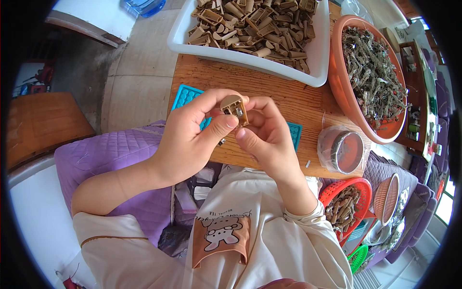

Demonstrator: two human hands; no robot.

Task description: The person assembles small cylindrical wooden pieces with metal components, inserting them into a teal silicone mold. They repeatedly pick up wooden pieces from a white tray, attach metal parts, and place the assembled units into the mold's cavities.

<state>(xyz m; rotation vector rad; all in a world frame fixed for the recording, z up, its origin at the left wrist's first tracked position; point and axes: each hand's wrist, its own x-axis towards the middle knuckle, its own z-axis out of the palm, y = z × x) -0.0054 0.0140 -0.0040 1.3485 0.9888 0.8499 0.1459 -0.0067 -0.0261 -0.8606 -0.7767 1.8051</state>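
Between my hands, above the wooden table, is a small brown plastic casing with a rounded end. Its open side faces me and shows metallic bits inside. My left hand pinches it with the thumb across its lower left edge. The fingertips and thumb of my right hand close on its right side. Below my left thumb a small shiny metal bit shows; what carries it is hidden. Under both hands lies a teal mat with raised cells, mostly covered by them.
A white tray of brown casings stands at the table's far side. To the right are an orange basin heaped with tangled wired parts and a round tub in clear plastic. Lower right, a red basket holds brown pieces.
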